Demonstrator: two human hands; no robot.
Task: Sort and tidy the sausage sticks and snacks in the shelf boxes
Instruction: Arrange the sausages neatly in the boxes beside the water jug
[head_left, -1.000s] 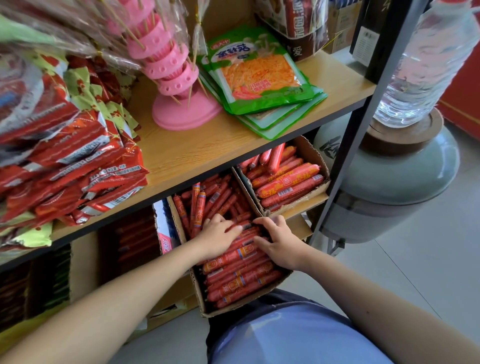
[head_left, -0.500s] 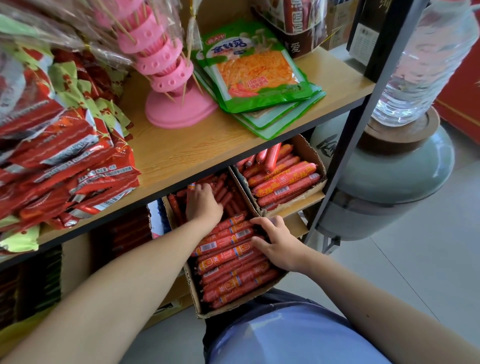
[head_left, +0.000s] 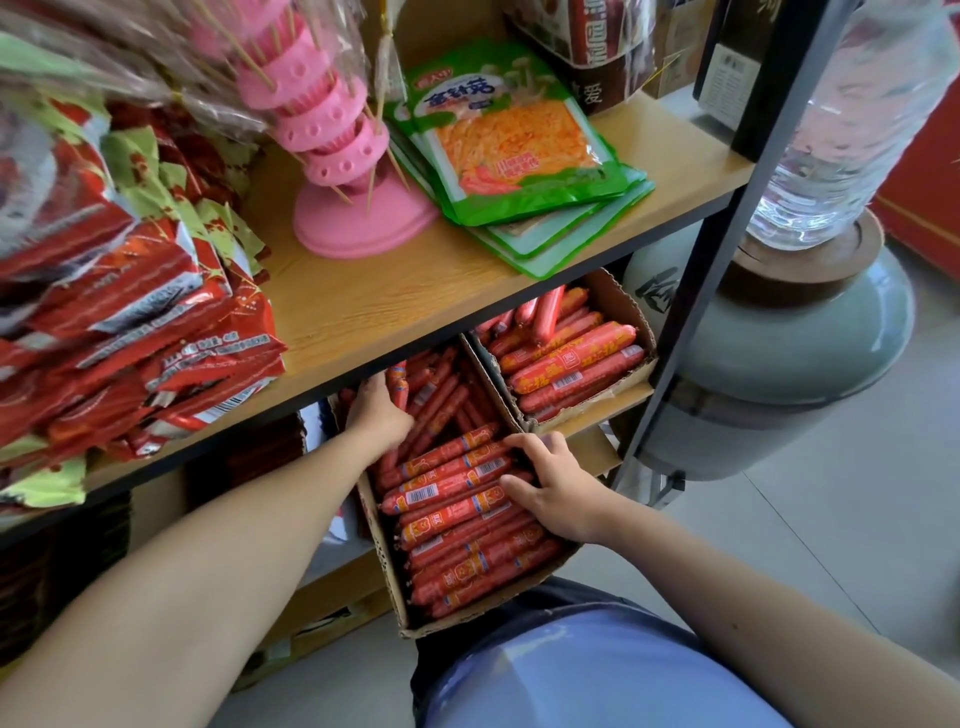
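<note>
**Step in hand:** squaring up the sticks (head_left: 452, 499) in the box (head_left: 393, 584), which juts out from under the shelf (head_left: 363, 312) toward the person. Bearings are taken from the box centre, with 12 o'clock at the far end.

**State**
- From 6 o'clock to centre, the sticks lie crosswise in level rows.
- From centre to 12 o'clock lie loose sticks (head_left: 447, 400), crossed and partly on end.
- The left hand (head_left: 379, 415) is in at 11 o'clock, fingers bent down among them. The shelf edge hides the tips, so a grip cannot be confirmed.
- The right hand (head_left: 553, 486) lies at 3 o'clock, fingers spread and relaxed against the row ends, holding nothing.

**Procedure (judged)**
1. Use the right hand as a stop at 3 o'clock so the rows do not slide.
2. Take few loose sticks at a time and turn each crosswise before laying it down.
3. Add it to the row nearest 12 o'clock.
4. Draw the box out if the shelf blocks the view.

**Caution:** the second box (head_left: 626, 306) at 1 o'clock holds thicker sausages. Do not mix them.
</note>
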